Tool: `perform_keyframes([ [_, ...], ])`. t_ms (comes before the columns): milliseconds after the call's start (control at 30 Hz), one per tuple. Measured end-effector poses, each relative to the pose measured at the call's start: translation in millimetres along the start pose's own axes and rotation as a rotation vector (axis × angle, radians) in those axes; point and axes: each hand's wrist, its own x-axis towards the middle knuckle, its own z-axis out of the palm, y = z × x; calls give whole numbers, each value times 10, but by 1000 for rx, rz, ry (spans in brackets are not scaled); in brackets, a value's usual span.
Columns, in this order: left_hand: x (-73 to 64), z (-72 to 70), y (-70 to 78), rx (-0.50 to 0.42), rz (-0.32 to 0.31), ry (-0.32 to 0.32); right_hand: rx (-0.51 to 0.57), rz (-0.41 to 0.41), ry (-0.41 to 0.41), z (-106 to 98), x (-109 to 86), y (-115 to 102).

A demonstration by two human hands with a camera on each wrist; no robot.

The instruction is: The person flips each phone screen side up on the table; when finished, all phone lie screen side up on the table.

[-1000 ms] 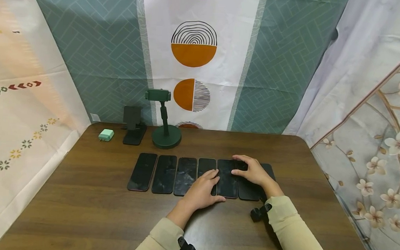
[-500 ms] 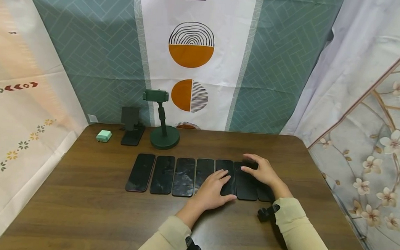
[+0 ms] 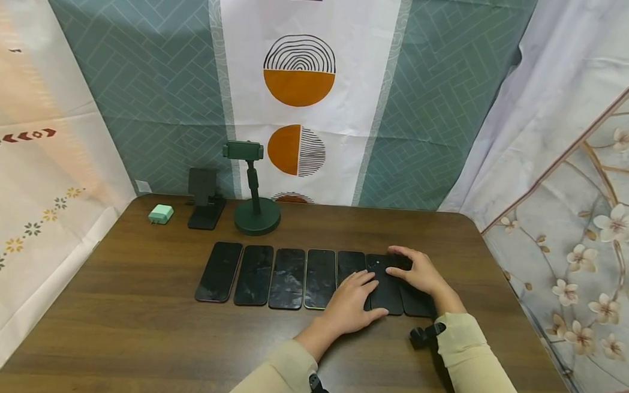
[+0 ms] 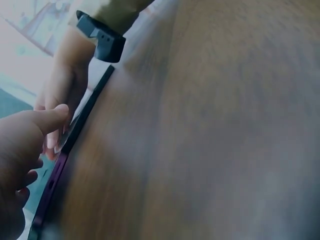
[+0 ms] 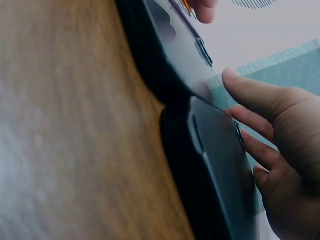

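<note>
Several dark phones lie side by side in a row across the wooden table. My left hand (image 3: pixel 352 304) is over the fifth phone (image 3: pixel 350 263) and the left edge of the sixth phone (image 3: pixel 386 298), fingers spread, thumb near the sixth phone's lower edge. The sixth lies with its camera side up. My right hand (image 3: pixel 420 274) is at the upper part of the seventh phone (image 3: pixel 417 304), thumb and fingers apart, covering much of it. In the right wrist view, the right fingers stand close to a phone's edge (image 5: pixel 220 165); I cannot tell whether they touch.
Left of the hands lie more phones, such as the fourth phone (image 3: pixel 321 279) and the first phone (image 3: pixel 220 272). Behind the row stand a green phone stand (image 3: pixel 257 217), a black stand (image 3: pixel 205 214) and a mint charger (image 3: pixel 161 213).
Both hands have moved right along the row, the left from the fourth and fifth phones, the right from the sixth towards the seventh. The head view has turned slightly right. The phones look unmoved.
</note>
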Motion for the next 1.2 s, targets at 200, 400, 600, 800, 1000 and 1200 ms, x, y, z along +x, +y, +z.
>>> perform_keyframes([
  [200, 105, 58, 122, 68, -17, 0, -4, -5, -23, -20, -20, 43],
  [400, 152, 118, 196, 103, -33, -19, 22, -24, -49, -20, 1, 46],
  [600, 185, 183, 257, 123, -54, 7, 28, -23, -55, -24, -9, 54],
  [800, 213, 246, 285, 133, -73, 28, 29, -17, -81, -6, -30, 81],
  [1000, 221, 248, 282, 133, -78, 18, 56, -44, -41, 19, -29, 85],
  [1200, 207, 221, 295, 138, -66, -3, 151, -43, -15, 35, -35, 82],
])
